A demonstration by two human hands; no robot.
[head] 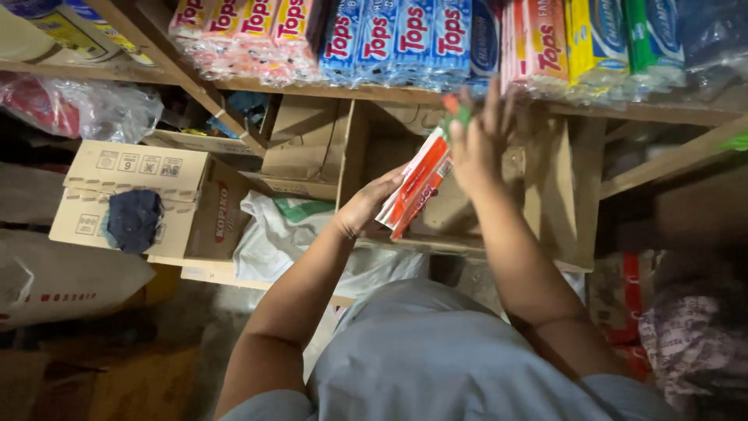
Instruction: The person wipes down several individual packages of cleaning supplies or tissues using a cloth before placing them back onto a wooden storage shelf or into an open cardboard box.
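Red-and-white flat packets, a thin stack of them, sit between the two hands in front of an open cardboard box. Largest of all is the wooden shelf just above both hands, whose board carries a long row of wrapped packs in pink, blue, red, yellow and green, standing side by side beyond the fingertips of the right hand. Directly behind the hands stands the open cardboard box, its flaps spread outward. Well off to the left of the left hand lies a closed carton with a dark blue cloth draped against its front, and a white plastic bag is bunched just beside the left forearm. The left hand grips the lower end of the packets, fingers curled round their edge. The right hand is blurred; its fingers are spread wide and point up toward the shelf, with the palm against the upper end of the packets and a small orange-and-green piece at its fingertips, though whether it grasps anything cannot be told.
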